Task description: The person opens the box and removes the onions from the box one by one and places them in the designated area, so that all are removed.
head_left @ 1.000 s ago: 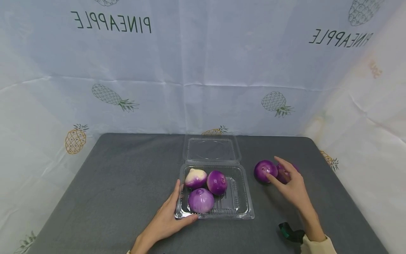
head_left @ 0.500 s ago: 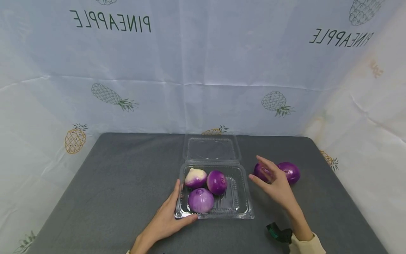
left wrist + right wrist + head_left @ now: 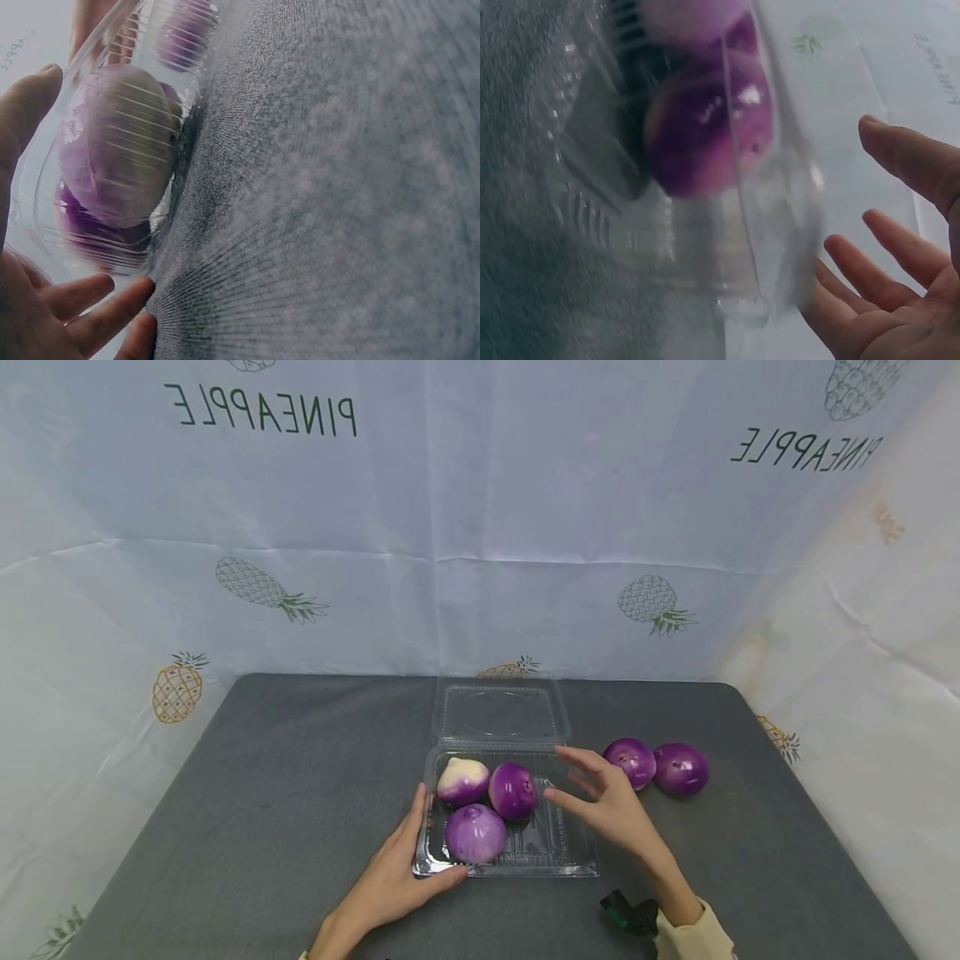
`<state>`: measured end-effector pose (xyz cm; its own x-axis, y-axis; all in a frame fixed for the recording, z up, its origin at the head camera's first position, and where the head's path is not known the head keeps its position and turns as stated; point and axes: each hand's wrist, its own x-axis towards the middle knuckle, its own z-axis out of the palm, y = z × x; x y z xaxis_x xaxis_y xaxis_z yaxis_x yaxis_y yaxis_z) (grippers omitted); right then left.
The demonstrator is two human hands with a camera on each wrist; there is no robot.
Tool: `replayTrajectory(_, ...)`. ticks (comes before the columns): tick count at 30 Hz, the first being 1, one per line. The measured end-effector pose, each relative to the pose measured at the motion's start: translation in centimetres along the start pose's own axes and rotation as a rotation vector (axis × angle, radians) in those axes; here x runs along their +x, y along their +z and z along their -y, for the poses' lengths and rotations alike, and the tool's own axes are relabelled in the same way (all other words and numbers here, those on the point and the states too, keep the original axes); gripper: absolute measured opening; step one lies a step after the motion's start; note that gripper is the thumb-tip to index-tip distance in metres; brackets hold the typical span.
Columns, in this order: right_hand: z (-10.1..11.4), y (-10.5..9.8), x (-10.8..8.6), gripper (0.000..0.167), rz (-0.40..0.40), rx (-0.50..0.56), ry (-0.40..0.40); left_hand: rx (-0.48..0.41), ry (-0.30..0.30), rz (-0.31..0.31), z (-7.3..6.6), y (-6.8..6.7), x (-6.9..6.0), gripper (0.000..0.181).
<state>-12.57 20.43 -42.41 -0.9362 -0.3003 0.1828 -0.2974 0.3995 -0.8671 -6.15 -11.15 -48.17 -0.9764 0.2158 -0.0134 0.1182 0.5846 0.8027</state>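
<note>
A clear plastic clamshell box point(image 3: 528, 868) stands mid-table with its lid point(image 3: 498, 710) folded back. Inside its left and middle part lie a white-and-purple onion point(image 3: 462, 782), a dark purple onion point(image 3: 513, 792) and a paler purple onion point(image 3: 476, 834). My left hand point(image 3: 386, 881) touches the box's front left corner, fingers along the side and thumb at the front rim. Over the box's right side hovers my right hand point(image 3: 607, 802), fingers spread and nothing in it. In the right wrist view, the right hand point(image 3: 892, 292) is beside the box wall, near the dark onion point(image 3: 709, 131).
Two more purple onions, one point(image 3: 632, 762) partly behind my right hand and the other point(image 3: 681, 768) beside it, lie on the grey table point(image 3: 300, 793) at right. A dark strap-like piece point(image 3: 630, 913) is by the right wrist. A pineapple-print curtain point(image 3: 480, 510) closes the back.
My right hand has moved left, from the two onions at right to above the box's right part, carrying nothing. The left hand and the onions stay in place.
</note>
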Motion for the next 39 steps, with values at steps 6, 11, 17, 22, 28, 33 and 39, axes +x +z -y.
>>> replayTrajectory(6, 0.0, 1.1, 0.3, 0.062, 0.048, 0.017, 0.012, 0.004, 0.008, -0.003, 0.0, 0.0, 0.0, 0.123)
replayTrajectory(11, 0.1, 1.9, 0.6, 0.064, 0.069, 0.029, 0.033, 0.0, 0.012, -0.002, -0.1, -0.1, 0.0, 0.123)
replayTrajectory(17, 0.3, 2.7, 0.8, 0.065, 0.059, 0.004, 0.089, -0.006, 0.013, 0.002, -0.1, -0.1, 0.1, 0.123)
replayTrajectory(22, 0.4, 3.4, 1.2, 0.07, 0.053, -0.034, 0.149, -0.011, 0.017, -0.002, -0.1, -0.1, 0.1, 0.124)
replayTrajectory(28, 0.4, 4.2, 1.5, 0.073, 0.045, -0.014, 0.185, -0.002, 0.019, -0.004, -0.1, -0.1, 0.1, 0.123)
replayTrajectory(33, 0.3, 4.7, 1.5, 0.075, 0.03, -0.018, 0.214, -0.008, 0.02, -0.002, -0.1, -0.1, 0.0, 0.123)
replayTrajectory(39, 0.3, 5.1, 1.6, 0.081, 0.026, -0.079, 0.255, -0.012, 0.006, 0.012, 0.0, -0.1, 0.0, 0.124)
